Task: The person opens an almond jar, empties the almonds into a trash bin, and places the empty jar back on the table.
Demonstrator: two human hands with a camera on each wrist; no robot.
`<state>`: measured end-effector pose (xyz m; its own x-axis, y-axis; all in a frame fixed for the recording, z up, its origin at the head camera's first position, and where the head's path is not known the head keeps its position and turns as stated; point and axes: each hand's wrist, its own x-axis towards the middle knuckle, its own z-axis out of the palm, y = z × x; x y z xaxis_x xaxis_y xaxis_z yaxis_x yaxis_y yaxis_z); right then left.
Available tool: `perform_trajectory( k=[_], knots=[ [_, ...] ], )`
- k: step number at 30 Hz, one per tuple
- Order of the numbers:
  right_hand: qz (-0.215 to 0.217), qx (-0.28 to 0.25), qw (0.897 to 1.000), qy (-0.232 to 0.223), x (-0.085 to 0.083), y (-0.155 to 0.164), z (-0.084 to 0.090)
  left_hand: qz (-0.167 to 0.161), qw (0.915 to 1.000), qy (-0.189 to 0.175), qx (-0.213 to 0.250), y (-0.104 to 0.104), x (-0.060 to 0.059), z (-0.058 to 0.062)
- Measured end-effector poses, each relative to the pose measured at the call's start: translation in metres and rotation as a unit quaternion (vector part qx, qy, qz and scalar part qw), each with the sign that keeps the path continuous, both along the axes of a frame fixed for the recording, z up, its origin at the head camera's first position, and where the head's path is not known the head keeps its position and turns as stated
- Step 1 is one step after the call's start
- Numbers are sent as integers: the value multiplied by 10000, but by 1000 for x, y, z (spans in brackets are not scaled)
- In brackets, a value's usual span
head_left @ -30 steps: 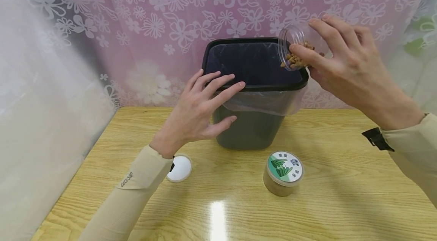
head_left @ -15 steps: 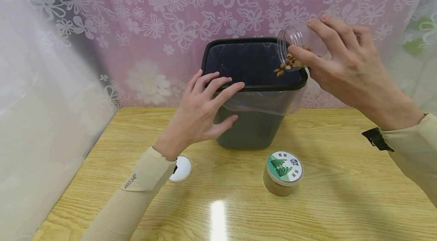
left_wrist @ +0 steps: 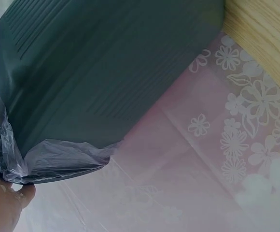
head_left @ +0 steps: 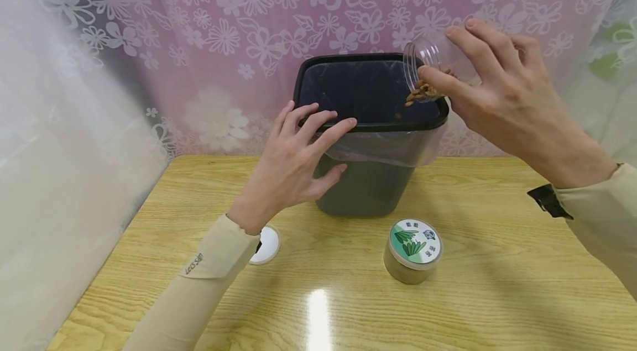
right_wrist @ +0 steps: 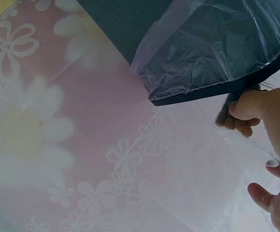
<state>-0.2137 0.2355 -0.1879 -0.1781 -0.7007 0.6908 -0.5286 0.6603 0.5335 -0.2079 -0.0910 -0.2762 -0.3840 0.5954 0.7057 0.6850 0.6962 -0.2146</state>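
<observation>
My right hand [head_left: 512, 85] grips a clear plastic jar [head_left: 422, 52], tipped on its side over the right rim of a dark trash can [head_left: 363, 188]. Brown nut-like pieces [head_left: 427, 92] lie in its mouth, and one piece [head_left: 398, 116] is in the air over the can. In the right wrist view the thumb [right_wrist: 248, 104] presses the jar near the rim. My left hand [head_left: 291, 160] rests with spread fingers over the can's front left rim, the thumb lower along the outer wall. A thin clear liner [left_wrist: 65, 154] is folded over the rim.
A lidded tub [head_left: 408, 271] with a green and white label stands in front of the can. A round white lid [head_left: 267, 245] lies beneath the left wrist, partly hidden. The wooden table [head_left: 348, 307] meets a floral curtain [head_left: 239, 19] behind.
Nut-like pieces have spilled from the jar's mouth into the can, leaving fewer in it. The jar has shifted slightly left; the left hand has barely moved.
</observation>
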Motion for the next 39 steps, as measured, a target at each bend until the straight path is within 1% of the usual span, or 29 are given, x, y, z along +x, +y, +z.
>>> perform_trajectory(
  k=[7,16,21,31,39],
  knots=[
    [47,15,10000,-53,1,-2,0,-47,10000,-13,47,0,-1,0],
    [139,92,9997,204,-2,-5,1,-64,10000,33,29,0,-2,0],
    [97,237,9994,233,-3,-4,2,-52,10000,24,11,-1,-2,-1],
    [-32,568,9984,-23,0,0,2,-33,10000,-4,8,-1,-2,-1],
    [96,439,9990,-40,0,-2,2,-44,10000,-13,1,-1,-1,-1]
  ],
)
